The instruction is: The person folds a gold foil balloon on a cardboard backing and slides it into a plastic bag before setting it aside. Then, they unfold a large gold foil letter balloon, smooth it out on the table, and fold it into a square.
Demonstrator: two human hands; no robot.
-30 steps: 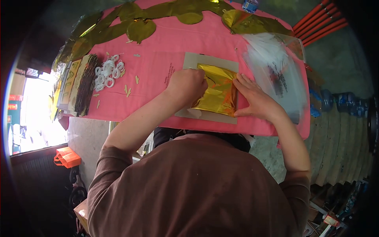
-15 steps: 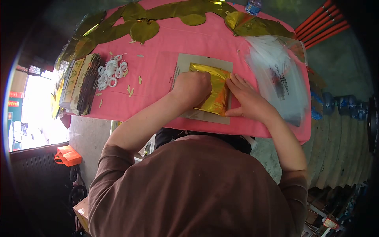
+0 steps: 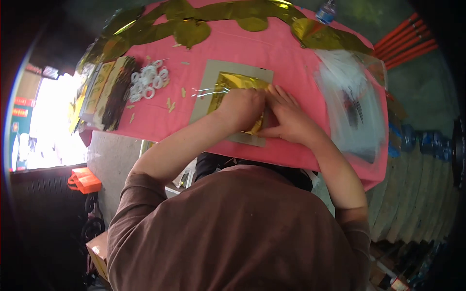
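Note:
A folded sheet of shiny gold foil lies on a grey-brown cardboard sheet at the front of the table. My left hand is a fist pressed onto the right part of the foil; whatever its fingers hold, if anything, is hidden. Beside it, my right hand lies open along the foil's right edge, fingers stretched out and thumb apart. The two hands touch or nearly touch near the foil's upper right corner. Bright streaks of clear film glint at the foil's left side.
Left on the pink tablecloth stand a bundle of printed packets and a heap of white ribbon rolls, with small tan pieces around. Clear plastic bags lie at right. Gold foil balloons and a bottle line the back.
The cardboard and foil have shifted left on the table. My left fist has slid across the foil toward its right edge, closer to my right hand. The whole view has turned slightly.

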